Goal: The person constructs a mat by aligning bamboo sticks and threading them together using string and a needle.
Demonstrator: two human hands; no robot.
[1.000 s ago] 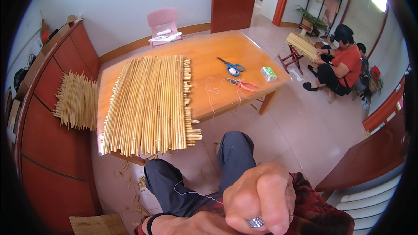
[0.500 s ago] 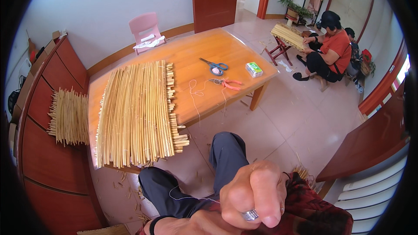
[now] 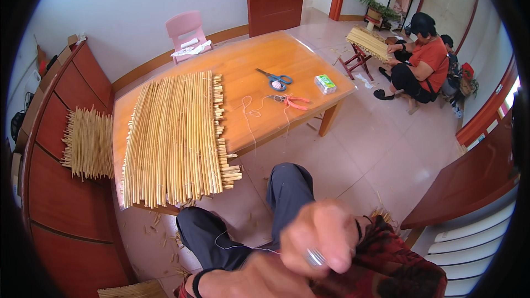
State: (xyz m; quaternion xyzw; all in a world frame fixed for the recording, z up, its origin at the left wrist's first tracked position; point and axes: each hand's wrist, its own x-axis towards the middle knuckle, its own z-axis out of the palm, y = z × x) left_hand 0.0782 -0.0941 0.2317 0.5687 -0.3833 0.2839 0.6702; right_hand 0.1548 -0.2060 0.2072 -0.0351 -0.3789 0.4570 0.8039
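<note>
My right hand (image 3: 319, 241), with a silver ring and a dark wristband, is raised close above my lap with its fingers curled shut; motion blurs it. Just below, my left hand (image 3: 265, 276) is partly behind the right, its fingers hidden. A thin pale thread (image 3: 243, 248) loops across my dark trousers and runs in between the hands, to the curled right fingers. Ahead on the wooden table (image 3: 259, 52) lies a mat of straw-coloured stalks (image 3: 168, 138) tied in rows. Dark-handled scissors (image 3: 276, 80), a ball of thread (image 3: 276, 85) and red-handled pliers (image 3: 297, 102) rest to its right.
A small clear box (image 3: 325, 84) stands near the table's right corner. Bundled stalks (image 3: 88, 143) lean by the red cabinet (image 3: 66, 198) at left. A pink chair (image 3: 186, 30) stands behind the table. At far right a person (image 3: 425, 60) works on another mat (image 3: 369, 43). Stalk scraps litter the floor.
My hands shift slightly, the right one now blurred by motion and a little higher in the picture. The view has tilted a little; things on the table stay in place.
</note>
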